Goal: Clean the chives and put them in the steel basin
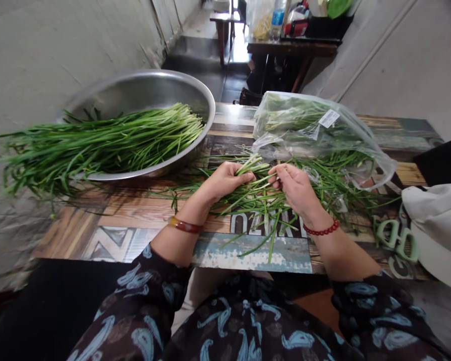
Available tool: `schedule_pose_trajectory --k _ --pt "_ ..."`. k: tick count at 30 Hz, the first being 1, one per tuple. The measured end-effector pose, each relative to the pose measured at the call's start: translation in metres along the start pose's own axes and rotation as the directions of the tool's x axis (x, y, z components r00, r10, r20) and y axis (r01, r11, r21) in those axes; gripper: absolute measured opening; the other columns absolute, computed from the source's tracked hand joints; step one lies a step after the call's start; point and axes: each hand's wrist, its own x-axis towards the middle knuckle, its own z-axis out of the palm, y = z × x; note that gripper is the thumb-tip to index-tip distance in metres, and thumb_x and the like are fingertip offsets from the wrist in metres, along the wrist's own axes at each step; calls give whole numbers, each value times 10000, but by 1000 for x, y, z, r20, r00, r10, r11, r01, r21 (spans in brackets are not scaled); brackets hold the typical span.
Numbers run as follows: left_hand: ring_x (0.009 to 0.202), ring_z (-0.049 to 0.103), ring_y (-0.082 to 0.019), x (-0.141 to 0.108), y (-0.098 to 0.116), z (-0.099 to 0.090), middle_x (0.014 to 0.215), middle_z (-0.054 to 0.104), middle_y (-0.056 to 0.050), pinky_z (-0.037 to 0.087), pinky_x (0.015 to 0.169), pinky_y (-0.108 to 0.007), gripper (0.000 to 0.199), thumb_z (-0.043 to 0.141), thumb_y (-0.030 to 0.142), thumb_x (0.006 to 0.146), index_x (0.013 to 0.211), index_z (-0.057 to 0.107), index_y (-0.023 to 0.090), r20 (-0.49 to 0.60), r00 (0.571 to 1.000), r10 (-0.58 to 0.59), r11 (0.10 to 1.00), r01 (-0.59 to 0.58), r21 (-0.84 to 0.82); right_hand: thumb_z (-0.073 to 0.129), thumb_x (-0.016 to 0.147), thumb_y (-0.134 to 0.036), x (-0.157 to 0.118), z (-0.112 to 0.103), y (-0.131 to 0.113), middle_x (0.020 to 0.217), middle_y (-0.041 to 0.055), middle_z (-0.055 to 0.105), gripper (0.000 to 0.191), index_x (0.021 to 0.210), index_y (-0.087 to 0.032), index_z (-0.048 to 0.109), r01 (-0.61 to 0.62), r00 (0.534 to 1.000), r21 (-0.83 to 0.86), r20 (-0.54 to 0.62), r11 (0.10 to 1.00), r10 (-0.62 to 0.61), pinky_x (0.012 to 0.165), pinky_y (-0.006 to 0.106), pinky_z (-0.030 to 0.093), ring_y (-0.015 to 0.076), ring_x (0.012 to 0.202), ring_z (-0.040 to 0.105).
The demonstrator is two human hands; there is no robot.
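Note:
My left hand (231,179) is closed around a small bunch of green stalks (252,164), their pale ends pointing up and right. Just right of it, my right hand (287,183) pinches thin stalk ends between thumb and fingers. Loose green stalks (270,205) lie scattered under and around both hands. A large metal basin (135,90) on the left holds a thick pile of long green stalks (135,138), leaves hanging over its left side. Behind my right hand lies a clear plastic bag (304,118) with more stalks inside.
Green-handled scissors (396,239) and a pale cap (441,225) lie at the right of the patterned wooden table (131,213). A black object (439,163) sits behind the cap. Farther back, another table (293,47) carries a water bottle (278,20). A wall borders the left side.

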Motion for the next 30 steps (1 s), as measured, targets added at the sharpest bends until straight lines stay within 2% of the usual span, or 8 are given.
schedule_pose_trajectory --k 4,10,14,19,25,27,30 --pt "614 496 -96 1 -1 -3 699 656 -28 365 576 -220 307 662 418 799 742 709 121 -4 999 44 999 -44 32 577 899 -584 -1 -3 -1 719 1 649 380 875 -213 657 6 1000 21 -8 1000 -6 554 232 462 99 584 557" --pt "522 385 -76 -2 -2 0 552 507 21 298 527 -226 389 637 460 824 616 618 131 151 988 14 998 -22 54 645 865 -543 0 -2 -1 714 -7 645 331 874 -212 658 16 999 54 -32 998 -14 565 228 458 95 601 553" --pt "521 387 -75 -2 -1 2 552 511 18 302 530 -228 385 656 446 806 592 599 131 186 982 10 999 -18 44 763 762 -497 1 1 0 692 -20 633 319 857 -214 649 20 999 50 -46 999 -18 535 226 444 97 589 544" --pt "533 384 -69 0 -1 4 562 483 39 288 536 -221 295 704 382 745 635 591 133 113 993 17 1000 -20 19 749 772 -499 2 4 -1 681 -14 636 318 858 -206 660 -1 999 43 -53 999 3 513 227 427 91 560 530" --pt "586 422 -80 1 -3 -3 638 527 28 316 575 -217 308 701 414 762 714 624 120 27 999 44 998 -45 37 752 771 -512 9 -9 -7 624 -59 544 338 819 -207 612 50 969 220 -246 974 6 430 178 330 44 478 409" --pt "650 464 -93 2 -3 -3 707 565 17 353 628 -219 316 680 430 791 769 643 117 -6 997 81 996 -81 34 771 757 -504 8 -11 -10 613 -61 536 345 801 -199 615 21 973 270 -228 963 43 418 165 312 35 469 401" --pt "717 502 -111 2 -2 -1 769 603 1 391 689 -229 309 645 426 826 818 658 117 -8 994 105 994 -105 39 758 771 -519 3 -5 -11 622 -47 567 347 802 -196 634 -45 993 265 -97 963 73 433 173 359 45 483 450"
